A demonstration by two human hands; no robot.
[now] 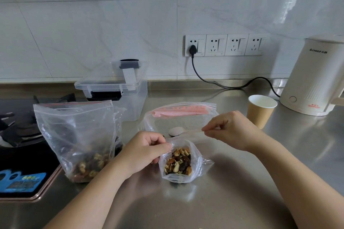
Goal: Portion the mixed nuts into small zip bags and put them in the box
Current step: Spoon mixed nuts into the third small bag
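A small zip bag stands open on the steel counter, partly filled with mixed nuts. My left hand pinches its left rim. My right hand holds the handle of a white spoon, whose bowl hangs just behind the small bag. A large zip bag of mixed nuts stands open at the left. Behind it sits a clear plastic box with its lid leaning on the rim. A bag of spare zip bags with pink strips lies behind the spoon.
A paper cup stands at the right, with a white kettle behind it and its black cord running to the wall sockets. A gas hob takes up the left edge.
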